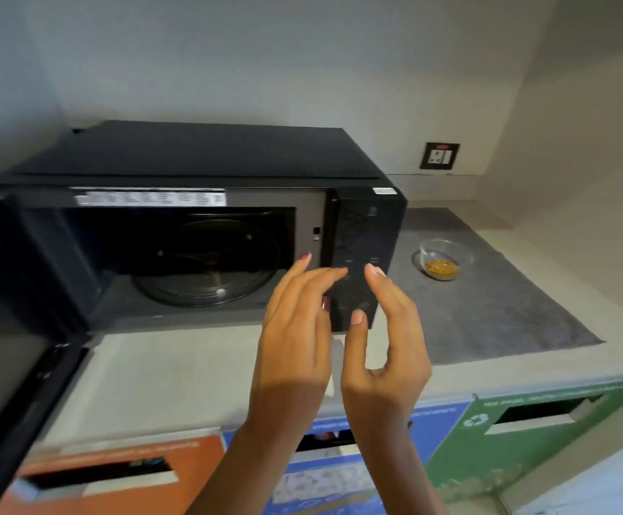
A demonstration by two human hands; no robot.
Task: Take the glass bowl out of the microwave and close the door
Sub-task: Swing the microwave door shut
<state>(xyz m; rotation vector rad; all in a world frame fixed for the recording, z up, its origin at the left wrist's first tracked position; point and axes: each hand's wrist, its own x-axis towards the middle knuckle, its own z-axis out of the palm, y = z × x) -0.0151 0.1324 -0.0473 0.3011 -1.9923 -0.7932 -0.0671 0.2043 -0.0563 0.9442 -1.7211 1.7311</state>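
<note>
The black microwave [206,158] stands on the counter with its door [12,358] swung wide open to the left. Inside the cavity only the glass turntable [206,262] shows. The glass bowl [440,259], with orange food at its bottom, rests on the grey mat [488,310] to the right of the microwave. My left hand [295,336] and my right hand [388,343] hover side by side in front of the control panel [362,250], fingers spread, holding nothing.
A wall socket [439,156] sits on the back wall at the right. Below the counter's front edge [191,384] are orange [109,473], blue [339,466] and green [533,421] waste-bin fronts with slots. A side wall closes the right.
</note>
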